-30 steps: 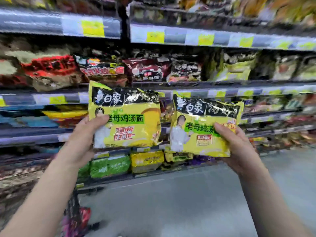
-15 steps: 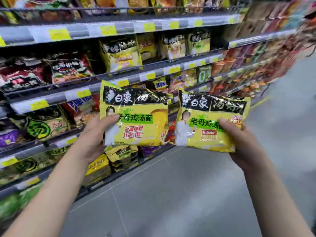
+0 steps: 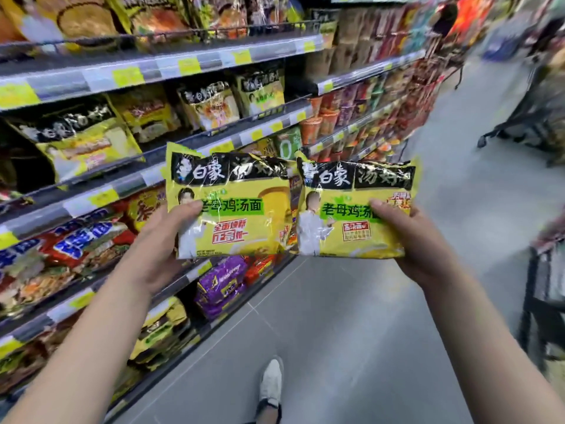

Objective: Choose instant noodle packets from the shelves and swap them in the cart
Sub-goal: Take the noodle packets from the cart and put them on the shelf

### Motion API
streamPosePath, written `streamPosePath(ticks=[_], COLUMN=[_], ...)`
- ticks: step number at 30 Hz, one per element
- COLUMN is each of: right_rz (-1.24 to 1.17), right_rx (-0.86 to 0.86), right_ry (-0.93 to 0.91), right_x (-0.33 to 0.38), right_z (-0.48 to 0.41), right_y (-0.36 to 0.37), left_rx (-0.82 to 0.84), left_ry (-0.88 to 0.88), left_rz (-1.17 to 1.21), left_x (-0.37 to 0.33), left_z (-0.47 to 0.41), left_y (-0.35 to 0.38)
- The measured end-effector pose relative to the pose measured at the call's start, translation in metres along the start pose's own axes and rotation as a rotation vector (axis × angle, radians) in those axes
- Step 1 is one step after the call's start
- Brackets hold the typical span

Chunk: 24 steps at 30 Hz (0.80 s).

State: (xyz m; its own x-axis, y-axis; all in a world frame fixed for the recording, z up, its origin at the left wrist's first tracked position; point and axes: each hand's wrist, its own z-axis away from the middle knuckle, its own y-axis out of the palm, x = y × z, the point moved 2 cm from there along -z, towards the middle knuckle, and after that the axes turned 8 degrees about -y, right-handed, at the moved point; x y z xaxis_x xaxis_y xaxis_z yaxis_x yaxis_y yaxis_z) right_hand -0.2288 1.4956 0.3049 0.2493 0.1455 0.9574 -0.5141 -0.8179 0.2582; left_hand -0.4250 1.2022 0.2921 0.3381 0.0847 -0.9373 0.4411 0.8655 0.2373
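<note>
Head view: we look down a supermarket aisle with a smooth grey tiled floor (image 3: 351, 301) running ahead and to the right. Along our left stand the shelves (image 3: 171, 64), several tiers deep, each front edge lined with yellow and white price tags. They are packed with instant noodle bags: yellow-and-black ones on the upper tiers, red and blue ones on a middle tier at the left edge, purple packs (image 3: 221, 281) on a lower tier near the floor. Further down the same run we see rows of cup noodles (image 3: 330, 114), red and orange.

In front of us we hold two matching packs side by side, upright, their printed faces toward us. Our left hand (image 3: 162, 240) grips the left noodle packet (image 3: 232, 206) at its lower left corner, thumb across the front. Our right hand (image 3: 409, 237) grips the right noodle packet (image 3: 351, 209) at its lower right side, thumb likewise on the front. The two packets nearly touch at their inner edges, and both hang in the air before the shelves.

At the right edge we make out part of a dark wire cart (image 3: 544, 289), blurred. Below, one white shoe (image 3: 270, 382) stands on the floor. Far up the aisle another person (image 3: 444, 18) is dimly visible.
</note>
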Motion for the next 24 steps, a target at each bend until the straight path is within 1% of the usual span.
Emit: streamPosePath(ticks=[5, 8, 11, 16, 24], right_rz=[0.035, 0.047, 0.059, 0.098, 0.062], right_rx=[-0.003, 0.012, 0.046, 0.077, 0.107], right_ry=[-0.026, -0.036, -0.050, -0.031, 0.003], right_x=[-0.001, 0.008, 0.011, -0.002, -0.024], right_z=[-0.083, -0.144, -0.203, -0.282, -0.391], right_y=[-0.010, -0.007, -0.004, -0.010, -0.032], left_rx=[0.043, 0.021, 0.033, 0.041, -0.067], left_ry=[0.030, 0.050, 0.079, 0.094, 0.086], left_rz=[-0.009, -0.001, 0.006, 0.026, 0.040], left_x=[-0.020, -0.042, -0.062, -0.077, -0.072], left_z=[-0.082, -0.129, -0.178, -0.253, -0.331], left_y=[0.021, 0.028, 0.031, 0.040, 0.068])
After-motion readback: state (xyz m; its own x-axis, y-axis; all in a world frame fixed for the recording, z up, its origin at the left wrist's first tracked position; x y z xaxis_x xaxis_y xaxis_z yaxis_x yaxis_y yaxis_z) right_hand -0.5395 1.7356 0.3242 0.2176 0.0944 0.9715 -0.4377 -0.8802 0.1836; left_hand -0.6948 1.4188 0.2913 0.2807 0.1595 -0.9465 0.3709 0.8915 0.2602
